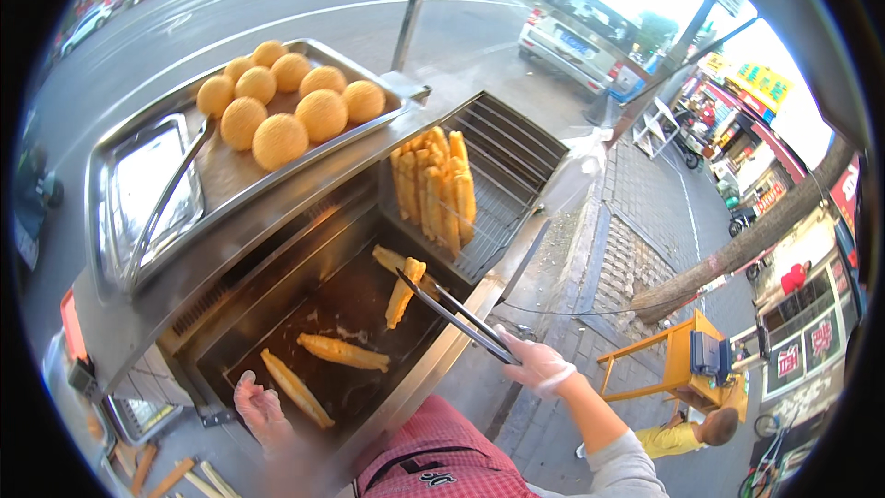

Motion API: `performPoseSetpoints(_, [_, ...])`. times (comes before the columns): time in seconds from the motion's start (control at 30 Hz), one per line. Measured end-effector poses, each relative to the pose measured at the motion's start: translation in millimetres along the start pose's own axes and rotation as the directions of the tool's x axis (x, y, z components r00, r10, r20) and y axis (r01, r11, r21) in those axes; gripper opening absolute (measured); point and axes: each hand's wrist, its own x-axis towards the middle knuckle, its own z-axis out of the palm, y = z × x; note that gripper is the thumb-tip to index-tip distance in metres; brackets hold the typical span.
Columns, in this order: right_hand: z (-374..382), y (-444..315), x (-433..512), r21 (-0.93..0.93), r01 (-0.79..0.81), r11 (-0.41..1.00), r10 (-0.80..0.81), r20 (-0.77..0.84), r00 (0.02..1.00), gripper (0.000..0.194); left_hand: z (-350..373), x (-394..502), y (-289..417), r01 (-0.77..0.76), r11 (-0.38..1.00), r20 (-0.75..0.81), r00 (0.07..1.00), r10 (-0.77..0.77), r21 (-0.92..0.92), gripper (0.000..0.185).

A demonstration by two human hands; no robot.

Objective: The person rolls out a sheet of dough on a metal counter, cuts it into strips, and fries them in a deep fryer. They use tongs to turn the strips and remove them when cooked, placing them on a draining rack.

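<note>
My right hand, in a clear plastic glove, grips a pair of long metal tongs. The tong tips are at a golden fried dough stick, over the dark oil of the fryer. Behind that stick another dough stick lies partly hidden. Two more, one near the middle and one lower left, float in the oil. My left hand, also gloved, hovers by the fryer's near left side, fingers loosely bent and nothing visible in them.
Several fried dough sticks stand upright in the wire draining rack beyond the oil. Several round fried balls sit on a metal tray behind the fryer. Beside me are a wooden table and a person in yellow.
</note>
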Motion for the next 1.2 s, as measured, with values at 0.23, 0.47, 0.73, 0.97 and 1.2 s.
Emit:
performPoseSetpoints(0.23, [-131.3, 22.5, -111.6, 0.223, 0.010, 0.975, 0.063, -0.319, 0.946, 0.079, 74.8, 11.0, 38.4, -0.138, 0.990, 0.051, 0.989, 0.138, -0.003, 0.050])
performPoseSetpoints(0.47, [-242.2, 79.3, -76.9, -0.080, 0.031, 0.996, -0.063, -0.450, 0.891, 0.072, 149.6, -2.3, 66.3, -0.158, 0.986, -0.004, 0.987, 0.158, 0.046, 0.053])
performPoseSetpoints(0.73, [-237.6, 179.0, 72.7, -0.292, 0.104, 0.951, -0.171, -0.213, 0.962, 0.077, 218.9, -62.2, 73.6, -0.050, 0.993, -0.158, 0.985, 0.067, 0.110, 0.054])
performPoseSetpoints(0.97, [-228.3, 186.4, 128.1, -0.186, 0.183, 0.965, -0.214, -0.163, 0.963, 0.083, 224.1, -92.5, 101.1, 0.065, 0.986, -0.237, 0.971, -0.028, 0.151, 0.046])
performPoseSetpoints(1.2, [-237.5, 167.3, 73.4, 0.005, 0.237, 0.972, -0.222, -0.333, 0.917, 0.090, 196.5, -99.7, 94.5, 0.046, 0.956, -0.343, 0.937, 0.058, 0.289, 0.045])
